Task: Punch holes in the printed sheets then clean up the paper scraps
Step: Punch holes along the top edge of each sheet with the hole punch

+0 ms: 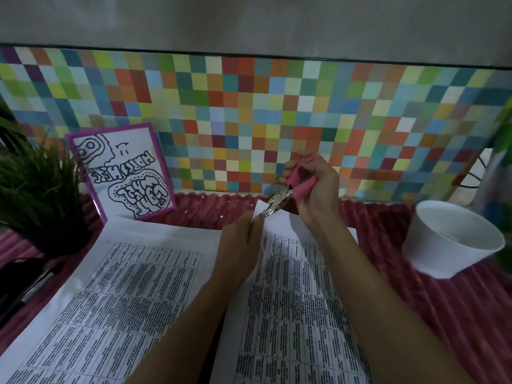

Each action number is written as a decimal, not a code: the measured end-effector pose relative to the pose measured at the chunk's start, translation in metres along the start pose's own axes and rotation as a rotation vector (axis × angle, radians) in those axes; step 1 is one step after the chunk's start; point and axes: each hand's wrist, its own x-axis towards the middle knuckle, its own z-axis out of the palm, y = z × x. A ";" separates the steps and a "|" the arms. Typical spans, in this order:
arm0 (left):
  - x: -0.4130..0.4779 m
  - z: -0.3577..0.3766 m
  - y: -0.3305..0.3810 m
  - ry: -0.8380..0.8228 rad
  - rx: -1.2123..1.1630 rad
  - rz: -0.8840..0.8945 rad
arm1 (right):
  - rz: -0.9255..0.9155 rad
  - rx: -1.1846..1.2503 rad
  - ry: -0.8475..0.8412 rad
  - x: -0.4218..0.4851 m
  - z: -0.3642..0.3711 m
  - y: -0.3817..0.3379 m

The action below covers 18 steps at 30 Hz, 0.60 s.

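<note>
Right hand point(313, 189) gripped the hole punch point(279, 196), fingers curled round its pink handles. The metal head pointed down-left and sat on the raised top-left corner of the right sheet point(291, 314). Left hand point(241, 245) pinched that same corner from below and held it up off the tabletop point(457, 314), just beside the punch head; its fingertips were mostly hidden behind the paper. Whether the punch jaws were fully squeezed could not be told.

The right sheet, covered in printed table text, lay under both forearms. The left sheet point(116, 286), same kind of print, lay flat beside it and angled away to the left. Both rested on a pink ribbed cloth over the tabletop.

A few paper scraps point(186, 212), small white dots, lay scattered on the cloth beyond the sheets, near the back wall.

A white cup point(443, 245) stood to the right, well apart from the sheets. A potted plant point(36, 184) stood at far left, with a black pen point(36, 284) in front of it. A purple-framed drawing point(124, 170) leaned against the checkered panel point(277, 112), its lower edge just behind the left sheet.
</note>
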 end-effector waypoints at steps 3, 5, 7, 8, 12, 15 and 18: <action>-0.001 0.000 -0.002 -0.021 0.081 0.017 | 0.001 -0.055 0.034 0.002 0.001 -0.002; -0.002 0.000 -0.001 -0.011 0.109 0.021 | 0.061 -0.007 0.050 0.003 -0.001 -0.001; -0.003 0.000 0.002 -0.001 0.106 0.021 | 0.108 -0.005 0.064 0.003 -0.003 -0.002; -0.003 0.000 0.003 0.003 0.091 0.020 | 0.111 -0.045 0.075 0.004 -0.005 -0.002; 0.002 -0.003 -0.003 0.024 0.015 -0.006 | 0.067 -0.124 0.133 0.007 -0.013 -0.007; 0.004 -0.006 -0.004 0.042 -0.022 -0.028 | 0.033 -0.136 0.222 0.009 -0.023 -0.018; 0.003 -0.005 -0.003 0.029 -0.071 -0.050 | -0.001 -0.122 0.287 0.009 -0.030 -0.026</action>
